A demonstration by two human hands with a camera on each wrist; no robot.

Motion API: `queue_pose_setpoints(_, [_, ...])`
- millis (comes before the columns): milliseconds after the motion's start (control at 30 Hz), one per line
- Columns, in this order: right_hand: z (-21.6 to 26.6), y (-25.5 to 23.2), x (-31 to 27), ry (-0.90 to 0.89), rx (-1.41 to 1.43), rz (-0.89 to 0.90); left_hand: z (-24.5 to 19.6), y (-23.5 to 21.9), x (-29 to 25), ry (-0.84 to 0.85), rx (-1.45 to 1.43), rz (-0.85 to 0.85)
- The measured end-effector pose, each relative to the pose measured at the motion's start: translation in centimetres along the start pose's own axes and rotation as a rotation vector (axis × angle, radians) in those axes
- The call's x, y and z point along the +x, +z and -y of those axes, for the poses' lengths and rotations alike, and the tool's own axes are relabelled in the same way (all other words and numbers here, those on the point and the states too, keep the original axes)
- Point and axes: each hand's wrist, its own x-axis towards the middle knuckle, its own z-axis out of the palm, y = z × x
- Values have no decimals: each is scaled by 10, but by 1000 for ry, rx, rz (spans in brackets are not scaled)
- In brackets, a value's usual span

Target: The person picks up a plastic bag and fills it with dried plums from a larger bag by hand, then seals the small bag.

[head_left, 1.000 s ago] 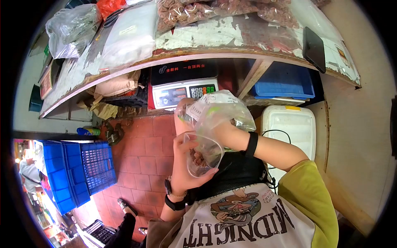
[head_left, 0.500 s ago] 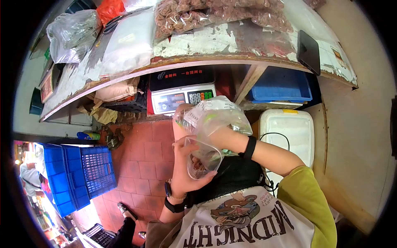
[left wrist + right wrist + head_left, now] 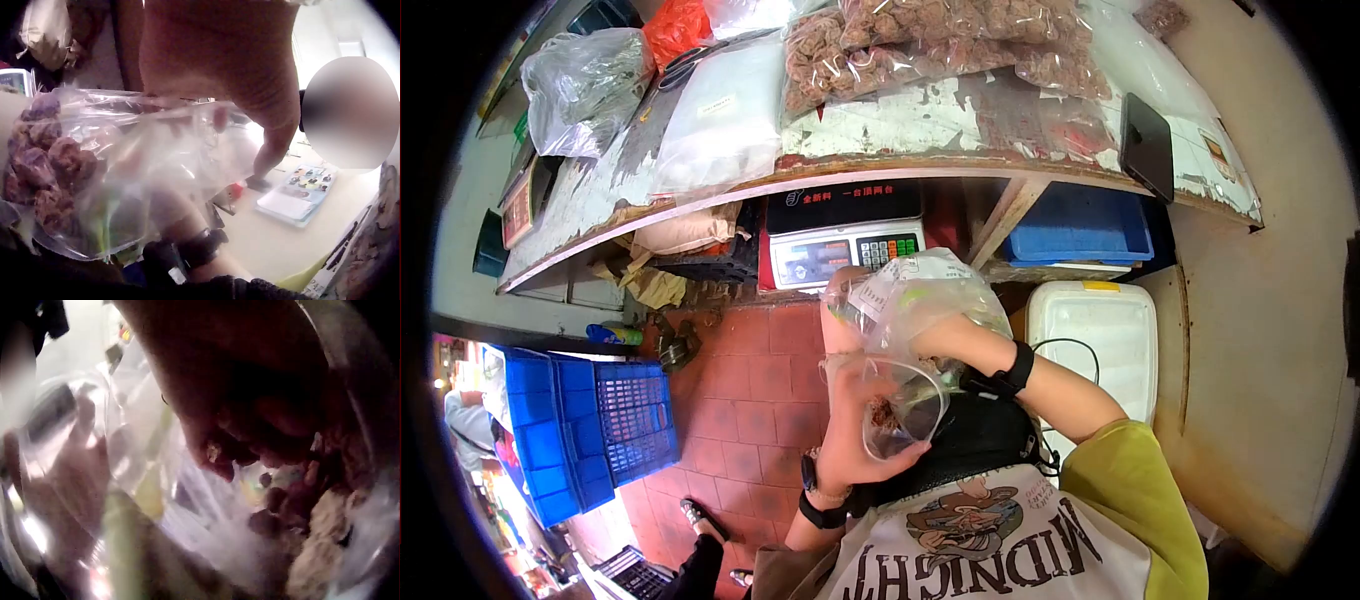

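Observation:
My left hand point(image 3: 847, 425) grips a clear plastic bag point(image 3: 920, 410) by its mouth, thumb and fingers spread round the rim so that it gapes. Brown, wrinkled pieces like dried plums point(image 3: 53, 169) lie in its bottom. Just beyond it, against my lap, a larger clear bag with white and green print point(image 3: 930, 280) stands with its mouth towards me. My right hand point(image 3: 262, 425) is inside this larger bag, its fingers bent down over more dried plums point(image 3: 319, 544). Plastic and shadow hide the fingertips, and I cannot tell whether they hold a piece.
A digital scale point(image 3: 840, 250) stands under the worn shelf point(image 3: 920, 125), which carries packed bags of dried plums point(image 3: 960, 45), a stack of clear bags point(image 3: 720, 120) and a phone point(image 3: 1147, 147). Right of me is a white lidded box point(image 3: 1090, 330); blue crates point(image 3: 590, 430) stand left.
The head view has tilted up slightly, showing more of the shelf. My left hand keeps its grip on the small bag, while my right hand stays in the larger bag with its wrist turned slightly.

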Motion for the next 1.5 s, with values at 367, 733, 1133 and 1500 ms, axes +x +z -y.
queue_pose_setpoints(367, [-27, 31, -24, 666, 1769, 10, -9, -4, 5, 25, 39, 90])
queue_pose_setpoints(733, [-27, 54, -9, 639, 2070, -181, -2, 0, 3, 16, -10, 72])
queue_pose_setpoints(1133, [-2, 25, -55, 681, 2036, -145, -5, -2, 1, 31, 0, 51])
queue_pose_setpoints(1500, [65, -49, -91, 237, 2142, -469, -14, 18, 13, 56, 34, 37])
